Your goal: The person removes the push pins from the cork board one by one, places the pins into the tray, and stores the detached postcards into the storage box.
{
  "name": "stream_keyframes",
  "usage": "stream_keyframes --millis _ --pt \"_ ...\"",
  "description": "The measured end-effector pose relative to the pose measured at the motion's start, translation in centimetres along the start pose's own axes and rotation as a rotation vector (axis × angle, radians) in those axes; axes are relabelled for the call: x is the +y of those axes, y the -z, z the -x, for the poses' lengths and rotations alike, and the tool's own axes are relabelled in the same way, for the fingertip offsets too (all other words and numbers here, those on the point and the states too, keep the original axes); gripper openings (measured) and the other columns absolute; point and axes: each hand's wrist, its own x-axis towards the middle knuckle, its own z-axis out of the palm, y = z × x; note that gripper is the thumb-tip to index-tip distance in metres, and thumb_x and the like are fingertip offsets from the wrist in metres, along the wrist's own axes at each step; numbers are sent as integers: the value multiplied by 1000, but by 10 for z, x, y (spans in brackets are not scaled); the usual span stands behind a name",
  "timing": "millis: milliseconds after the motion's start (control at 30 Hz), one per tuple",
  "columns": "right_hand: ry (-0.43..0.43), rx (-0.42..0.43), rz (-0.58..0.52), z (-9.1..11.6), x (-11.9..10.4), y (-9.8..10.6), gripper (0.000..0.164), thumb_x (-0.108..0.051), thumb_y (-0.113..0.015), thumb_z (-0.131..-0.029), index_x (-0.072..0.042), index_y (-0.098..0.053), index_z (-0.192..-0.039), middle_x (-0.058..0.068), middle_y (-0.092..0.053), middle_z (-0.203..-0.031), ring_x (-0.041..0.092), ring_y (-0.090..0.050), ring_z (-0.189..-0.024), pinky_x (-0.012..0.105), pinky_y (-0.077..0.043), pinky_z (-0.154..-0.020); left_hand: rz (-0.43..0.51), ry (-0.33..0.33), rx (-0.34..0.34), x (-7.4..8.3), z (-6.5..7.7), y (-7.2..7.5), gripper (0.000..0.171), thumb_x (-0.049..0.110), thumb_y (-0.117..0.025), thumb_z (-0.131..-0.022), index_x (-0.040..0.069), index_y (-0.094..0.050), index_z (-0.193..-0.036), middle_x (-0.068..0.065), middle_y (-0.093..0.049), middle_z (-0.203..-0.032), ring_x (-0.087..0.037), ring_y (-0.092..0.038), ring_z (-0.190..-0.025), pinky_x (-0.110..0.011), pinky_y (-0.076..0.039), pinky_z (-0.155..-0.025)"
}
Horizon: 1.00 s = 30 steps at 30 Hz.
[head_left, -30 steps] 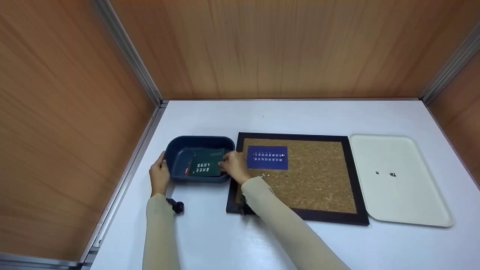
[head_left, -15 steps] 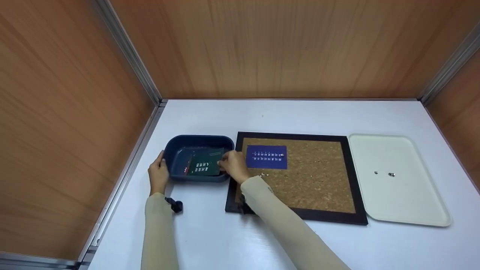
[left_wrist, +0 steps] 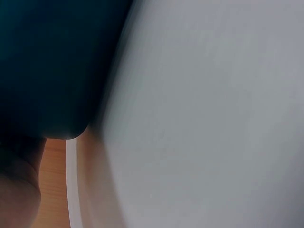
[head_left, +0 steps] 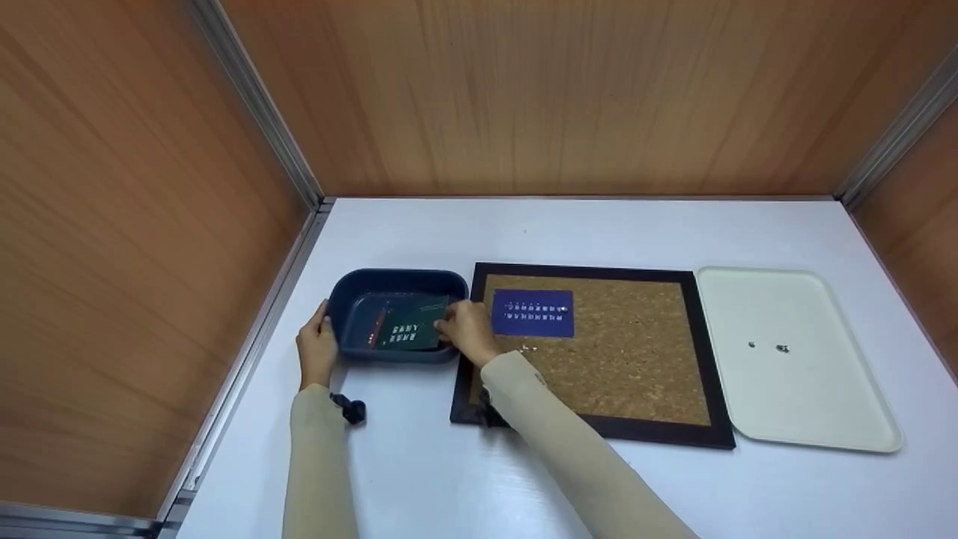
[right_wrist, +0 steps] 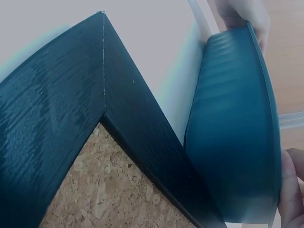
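Observation:
My left hand (head_left: 317, 348) grips the left side of a dark blue plastic tub (head_left: 400, 281), thumb at the rim; it also shows at the tub's far end in the right wrist view. My right hand (head_left: 469, 331) reaches over the tub's right rim. It pinches the right edge of a dark green card (head_left: 408, 326) with white print, which lies inside the tub. Something with a red strip shows at the card's left. In the right wrist view, the right fingers (right_wrist: 289, 190) are by the rim and the card is hidden.
A black-framed cork board (head_left: 621, 352) sits right of the tub, with a purple printed card (head_left: 533, 313) at its upper left and small shiny bits (head_left: 529, 348) below that. A cream tray (head_left: 816, 397) farther right holds small metallic pieces (head_left: 783, 348). Wood-grain panels (head_left: 569, 97) surround the white table.

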Motion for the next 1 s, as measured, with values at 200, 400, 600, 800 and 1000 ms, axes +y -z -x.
stream_keyframes --millis 200,400,600,800,1000 --pt "29 -17 8 2 1 3 12 -5 -67 -88 2 -70 -79 11 -69 -64 16 -72 -64 17 -54 -50 8 2 1 0 1 0 43 8 -33 -104 3 -37 -147 -15 -35 -153 -29 -29 -144 -40 -26 -120" --pt "-1 -26 -6 4 1 5 20 -6 -66 -89 9 -69 -102 17 -73 -80 16 -72 -66 18 -56 -54 -2 2 7 0 1 -2 43 8 -33 -104 4 -37 -147 -14 -35 -153 -29 -29 -144 -40 -25 -120" --pt "-18 -24 -40 4 4 4 38 -6 -66 -89 14 -59 -122 25 -70 -104 19 -73 -70 20 -58 -60 -6 7 7 -1 1 -3 43 8 -33 -104 4 -38 -147 -13 -36 -153 -28 -29 -144 -40 -26 -120" --pt "-28 -9 -76 5 5 3 26 -7 -66 -90 10 -67 -110 18 -73 -92 19 -73 -70 21 -58 -58 6 23 -3 1 2 -2 44 8 -33 -104 6 -37 -148 -11 -35 -153 -26 -29 -145 -38 -25 -120" --pt "-32 -1 -126 7 3 2 16 -6 -64 -90 5 -71 -101 16 -73 -92 18 -73 -74 20 -58 -60 29 13 -3 4 2 0 44 7 -32 -104 4 -35 -148 -12 -34 -154 -26 -28 -145 -38 -25 -120"
